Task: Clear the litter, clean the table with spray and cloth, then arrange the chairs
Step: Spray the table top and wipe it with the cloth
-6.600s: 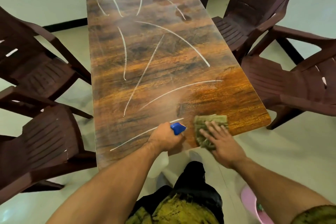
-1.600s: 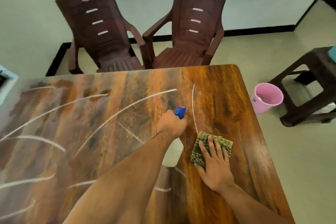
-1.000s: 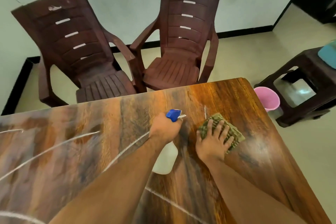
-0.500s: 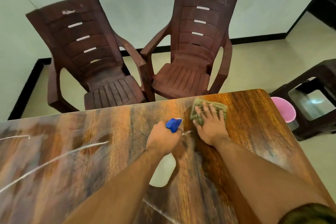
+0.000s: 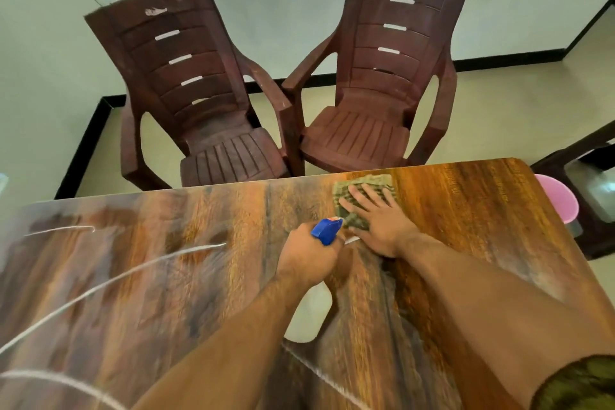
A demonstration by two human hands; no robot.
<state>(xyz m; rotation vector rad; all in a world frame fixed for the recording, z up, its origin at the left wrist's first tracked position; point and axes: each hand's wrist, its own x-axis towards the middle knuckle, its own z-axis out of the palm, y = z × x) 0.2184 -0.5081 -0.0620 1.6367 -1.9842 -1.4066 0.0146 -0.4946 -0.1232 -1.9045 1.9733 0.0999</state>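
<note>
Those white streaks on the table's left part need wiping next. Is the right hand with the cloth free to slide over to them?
Probably not directly: the left hand gripping the spray bottle lies between the cloth and the streaks.

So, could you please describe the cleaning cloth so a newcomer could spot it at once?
Start at the wooden table, at its far edge before the two brown chairs. The green cloth lies flat there under the right hand; it is the only fabric, beside the blue-topped spray bottle.

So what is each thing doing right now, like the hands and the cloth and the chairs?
left hand: grips the spray bottle
spray bottle: held above the table
right hand: flat, pressing the cloth
cloth: spread flat near the table's far edge
table: white streaks at the left
two chairs: upright, not tucked in
pink bucket: standing on the floor
</note>
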